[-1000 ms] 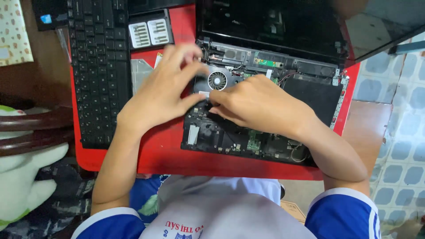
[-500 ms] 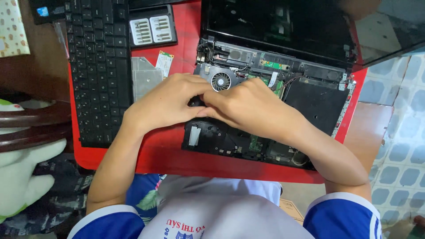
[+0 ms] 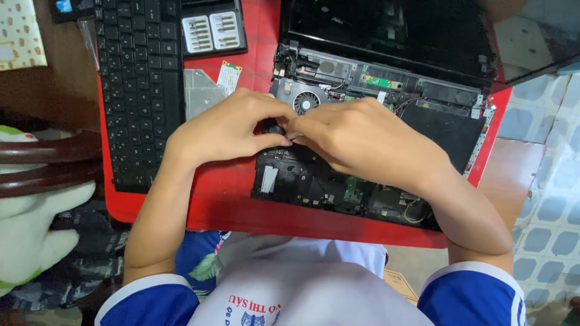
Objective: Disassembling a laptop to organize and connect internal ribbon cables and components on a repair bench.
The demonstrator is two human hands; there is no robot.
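An opened laptop lies on a red table, its top cover off and its circuit board and round fan bare. My left hand and my right hand meet over the board's left middle, just below the fan. Their fingertips pinch a small dark part between them. Which hand grips it I cannot tell, since the fingers hide most of it.
A detached black keyboard lies left of the laptop. Behind it sit a case of screwdriver bits, a metal plate and a small green card. A wooden chair back stands at left. Tiled floor lies at right.
My hands have drawn together from a spread position over the board. The fingertips now meet just below the fan around the small dark part.
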